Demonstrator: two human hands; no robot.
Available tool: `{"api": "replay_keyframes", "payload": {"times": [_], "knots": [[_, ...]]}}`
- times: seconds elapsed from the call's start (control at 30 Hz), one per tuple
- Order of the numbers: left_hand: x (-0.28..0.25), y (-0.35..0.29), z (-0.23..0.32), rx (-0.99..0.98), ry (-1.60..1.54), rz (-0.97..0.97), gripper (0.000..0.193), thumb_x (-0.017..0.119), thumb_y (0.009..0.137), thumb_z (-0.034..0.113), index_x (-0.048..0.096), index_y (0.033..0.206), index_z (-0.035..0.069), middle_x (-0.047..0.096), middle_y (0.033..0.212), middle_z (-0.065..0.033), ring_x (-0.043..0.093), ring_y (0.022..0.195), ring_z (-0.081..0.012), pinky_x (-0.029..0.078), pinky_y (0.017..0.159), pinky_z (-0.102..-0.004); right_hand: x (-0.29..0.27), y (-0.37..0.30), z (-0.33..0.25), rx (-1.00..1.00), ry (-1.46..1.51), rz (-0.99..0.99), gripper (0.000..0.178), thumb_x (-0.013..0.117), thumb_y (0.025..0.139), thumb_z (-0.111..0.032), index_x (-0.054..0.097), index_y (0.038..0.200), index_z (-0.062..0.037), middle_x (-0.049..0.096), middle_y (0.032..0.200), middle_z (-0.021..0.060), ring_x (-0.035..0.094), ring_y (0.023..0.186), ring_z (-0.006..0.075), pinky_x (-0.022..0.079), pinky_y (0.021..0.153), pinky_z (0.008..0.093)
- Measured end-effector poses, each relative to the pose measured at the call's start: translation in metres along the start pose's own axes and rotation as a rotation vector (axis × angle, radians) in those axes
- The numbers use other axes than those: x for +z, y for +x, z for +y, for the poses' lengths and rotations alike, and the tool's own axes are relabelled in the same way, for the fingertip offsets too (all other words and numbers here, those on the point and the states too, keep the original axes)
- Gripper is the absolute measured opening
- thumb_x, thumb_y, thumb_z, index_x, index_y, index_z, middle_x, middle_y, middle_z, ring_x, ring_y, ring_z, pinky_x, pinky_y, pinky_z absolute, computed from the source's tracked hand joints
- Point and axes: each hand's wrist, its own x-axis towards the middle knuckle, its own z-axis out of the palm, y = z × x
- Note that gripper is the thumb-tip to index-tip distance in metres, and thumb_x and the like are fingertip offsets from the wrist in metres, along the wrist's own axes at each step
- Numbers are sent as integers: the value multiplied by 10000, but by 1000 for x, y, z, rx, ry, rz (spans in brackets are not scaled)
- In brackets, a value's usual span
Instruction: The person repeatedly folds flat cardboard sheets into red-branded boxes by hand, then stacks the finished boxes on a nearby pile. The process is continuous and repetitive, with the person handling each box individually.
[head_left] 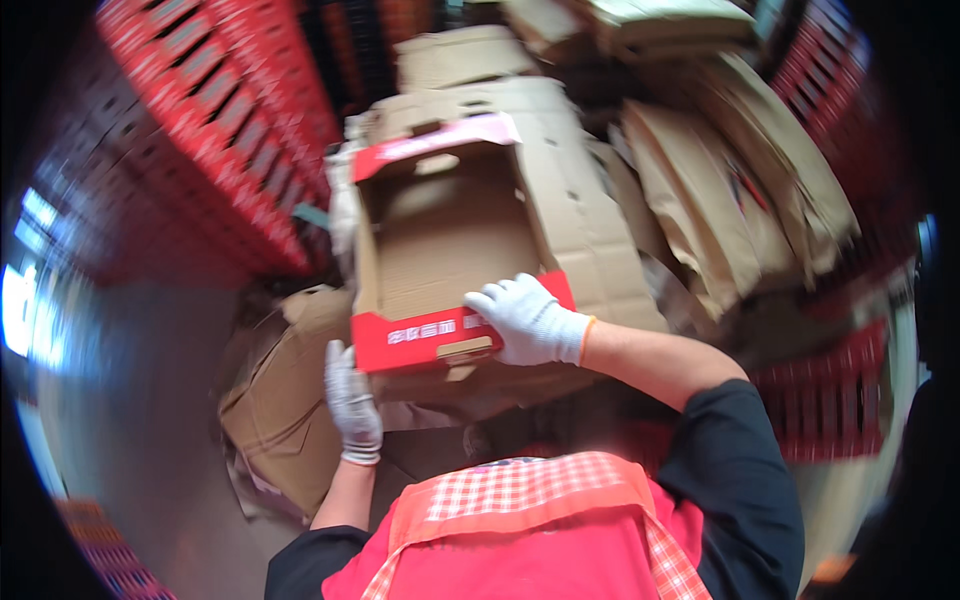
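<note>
An open-topped cardboard box (397,347) with red end walls and a plain brown inside rests on a stack of flat brown cardboard (600,245) in front of me. The box has hand holes in its end walls. My right hand (530,318), in a white knit glove, grips the near red wall toward its right end, fingers over the top edge. At the near left corner of the box is my left hand (352,405), gloved too. Its fingers are stretched out and point away from me alongside the corner; whether they touch it I cannot tell.
Tall stacks of red boxes (225,110) stand at the far left, more red boxes (825,75) at the far right. Bundles of brown cardboard (700,185) lie to the right, with a dark and red tool (745,188) on top. Folded cardboard (290,400) leans at the left.
</note>
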Motion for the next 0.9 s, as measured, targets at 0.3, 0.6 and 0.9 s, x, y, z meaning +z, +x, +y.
{"api": "replay_keyframes", "payload": {"times": [0.3,0.6,0.9], "knots": [[76,-34,66,-656,-944,-482,538,436,1039,422,523,1343,-14,644,1225,-135,649,1067,-246,520,953,-387,-71,-195,-57,616,-189,357,691,797,591,-181,571,1240,-107,632,967,46,621,846,263,439,761,422],[230,-136,174,643,-737,-1410,254,621,926,183,690,1121,36,706,1049,-155,678,947,-325,545,819,-413,-52,-401,-104,1491,-79,471,902,888,577,-298,478,1339,-44,616,1110,164,611,1018,358,477,885,459],[389,-374,298,1443,-500,-1692,619,610,868,339,482,1359,-14,519,1371,-244,520,1249,-385,398,1074,-462,58,-615,-87,1648,-13,225,886,879,593,-347,486,1338,-71,615,1136,141,601,1057,321,453,907,442]]}}
